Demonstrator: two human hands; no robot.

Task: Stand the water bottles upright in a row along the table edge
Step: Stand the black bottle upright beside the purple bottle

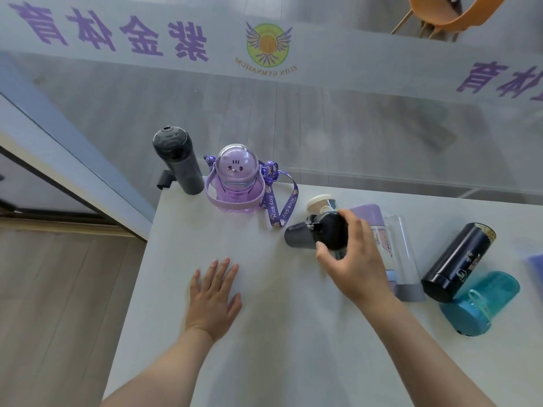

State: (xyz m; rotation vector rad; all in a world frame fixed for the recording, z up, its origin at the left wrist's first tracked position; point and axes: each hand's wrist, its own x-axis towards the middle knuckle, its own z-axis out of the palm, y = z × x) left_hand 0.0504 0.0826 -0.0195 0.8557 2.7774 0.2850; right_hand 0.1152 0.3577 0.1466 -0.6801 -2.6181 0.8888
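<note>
Right hand [357, 259] fingers wrap the dark grey lidded bottle [317, 235]; left hand [213, 298] lies spread, flat on the surface. Risk: standing it snags the purple strap [282, 210], toppling the purple dome-lidded bottle [235, 183] at the far edge

Single head view — steeply down, close over the table [264, 362].

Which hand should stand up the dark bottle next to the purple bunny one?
The right hand. It already grips the dark grey bottle, which is lying tilted beside the purple bunny bottle. The left hand rests flat and empty on the table, farther away.
</note>
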